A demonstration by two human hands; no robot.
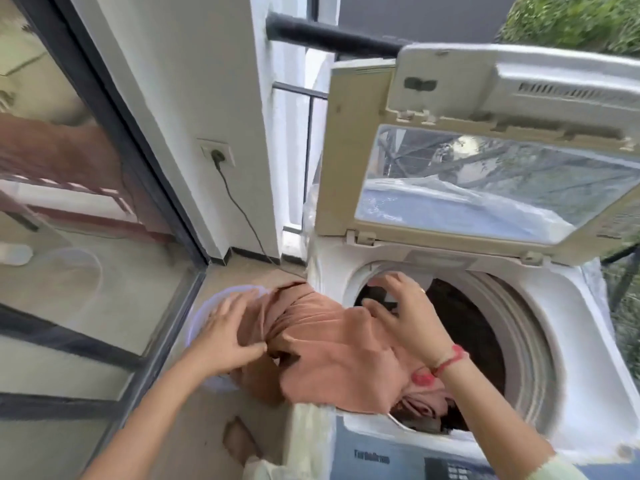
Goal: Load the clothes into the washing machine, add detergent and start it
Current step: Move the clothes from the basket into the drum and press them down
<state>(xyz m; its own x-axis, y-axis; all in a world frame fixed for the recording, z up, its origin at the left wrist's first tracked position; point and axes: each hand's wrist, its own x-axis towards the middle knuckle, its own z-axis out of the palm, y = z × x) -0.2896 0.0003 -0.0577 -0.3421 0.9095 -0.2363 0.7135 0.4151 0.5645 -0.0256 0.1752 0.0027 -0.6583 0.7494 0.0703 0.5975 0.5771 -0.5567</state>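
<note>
A white top-loading washing machine (561, 344) stands at the right with its lid (346, 150) raised. A peach-brown garment (332, 344) drapes from a pale basin (207, 308) on the floor over the machine's left rim into the drum (467, 327), where darker clothes lie. My left hand (225, 336) grips the bunched cloth above the basin. My right hand (403, 315), with a red thread on its wrist, holds the garment's upper edge over the drum opening, fingers curled.
The control panel (433, 462) runs along the machine's near edge. A wall socket (217, 154) with a plugged cable sits on the white pillar. Glass sliding doors fill the left side. A dark railing (329, 34) and greenery lie behind the machine.
</note>
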